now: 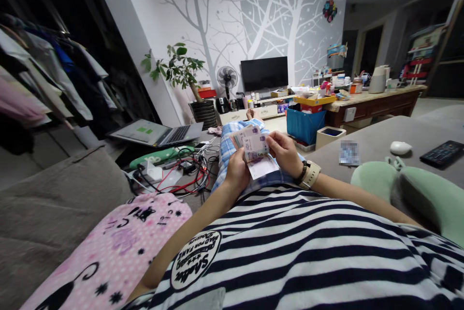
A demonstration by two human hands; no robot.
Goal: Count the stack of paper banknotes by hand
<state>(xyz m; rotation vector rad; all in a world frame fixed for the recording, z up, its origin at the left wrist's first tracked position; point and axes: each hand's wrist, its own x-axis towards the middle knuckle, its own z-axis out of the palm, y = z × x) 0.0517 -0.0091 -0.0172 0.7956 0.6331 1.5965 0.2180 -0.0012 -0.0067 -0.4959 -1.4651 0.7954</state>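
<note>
Above my lap, both hands hold a stack of purple-toned banknotes (253, 144), with the figure 5 showing on the top notes. My left hand (238, 170) grips the stack's lower left side, thumb on its face. At the upper right edge, my right hand (284, 151) pinches a note between thumb and fingers. The notes are fanned slightly, and an orange-tinted one shows at the left. Below the stack a whitish slip (264, 167) sticks out over the blue checked trousers (225, 143). How it is held is hidden.
Left of my legs are tangled cables (192, 167) and an open laptop (155, 133). A pink patterned cushion (145, 232) lies near my left arm. To the right are a green neck pillow (424, 194), a white mouse (400, 147), a remote (441, 153) and a blurred-out item (349, 153).
</note>
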